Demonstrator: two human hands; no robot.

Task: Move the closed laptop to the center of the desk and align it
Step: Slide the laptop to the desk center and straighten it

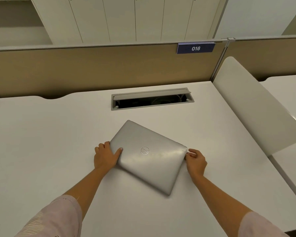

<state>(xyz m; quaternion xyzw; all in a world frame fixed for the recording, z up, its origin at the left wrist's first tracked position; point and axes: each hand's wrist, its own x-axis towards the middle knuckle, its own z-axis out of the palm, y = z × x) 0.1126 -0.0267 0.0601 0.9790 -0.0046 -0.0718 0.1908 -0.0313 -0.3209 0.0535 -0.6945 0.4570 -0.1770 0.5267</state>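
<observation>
A closed silver laptop point(149, 155) with a round logo on its lid lies flat on the white desk point(50, 134), turned at an angle to the desk's edges. My left hand point(105, 155) grips its left corner, thumb on the lid and fingers curled around the edge. At the laptop's right corner, my right hand point(196, 160) pinches the edge with its fingertips. The laptop sits roughly midway across the desk, in front of the cable hatch.
An open grey cable hatch point(152, 99) is set into the desk behind the laptop. A tan partition point(92, 69) with a blue "016" sign point(195, 48) runs along the back. A white curved divider point(253, 106) bounds the desk on the right.
</observation>
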